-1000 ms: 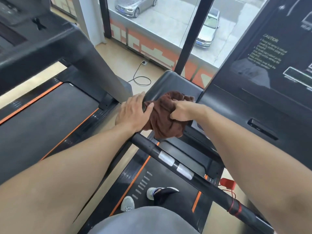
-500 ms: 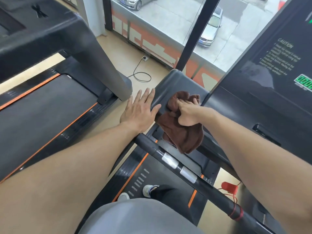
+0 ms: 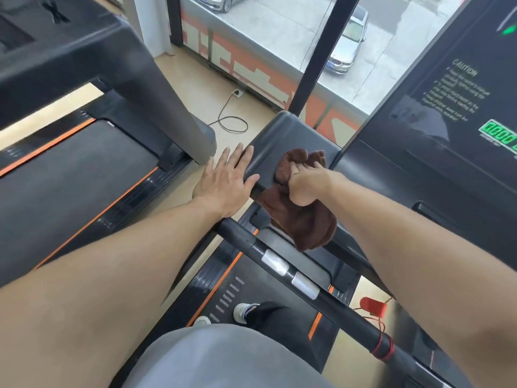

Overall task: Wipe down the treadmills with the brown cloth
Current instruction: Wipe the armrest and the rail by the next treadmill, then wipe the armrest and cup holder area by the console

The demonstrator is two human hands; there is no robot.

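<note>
Two treadmills stand side by side before a tall window (image 3: 279,29) that looks down on a street with parked cars. The nearer treadmill (image 3: 282,287), the one the person is standing on, fills the lower middle of the scene, its dark belt edged with orange strips and a white shoe (image 3: 242,310) planted on it; its black console panel (image 3: 458,113) rises at the right with a caution notice and a lit green readout. The second treadmill (image 3: 72,175) lies to the left, with a thick grey upright slanting down to its deck. Between them runs a strip of pale floor (image 3: 221,91), where a black cable (image 3: 232,121) loops away from a wall socket. A black handrail (image 3: 296,275) with two silver grip plates crosses the near machine diagonally, and a red safety clip (image 3: 373,306) hangs off a cord tied near its lower end. Ahead of the rail sits the dark motor cover (image 3: 285,141) at the front of the near machine. The left hand (image 3: 226,180) lies flat against that cover's left edge, its fingers (image 3: 237,158) spread and straight, holding nothing. The right hand (image 3: 306,182) is bunched into a fist on the brown cloth (image 3: 305,219), fingers curled tight into the fabric and pressing it onto the cover's near right corner, while the loose part of the cloth hangs down over the edge toward the handrail.
</note>
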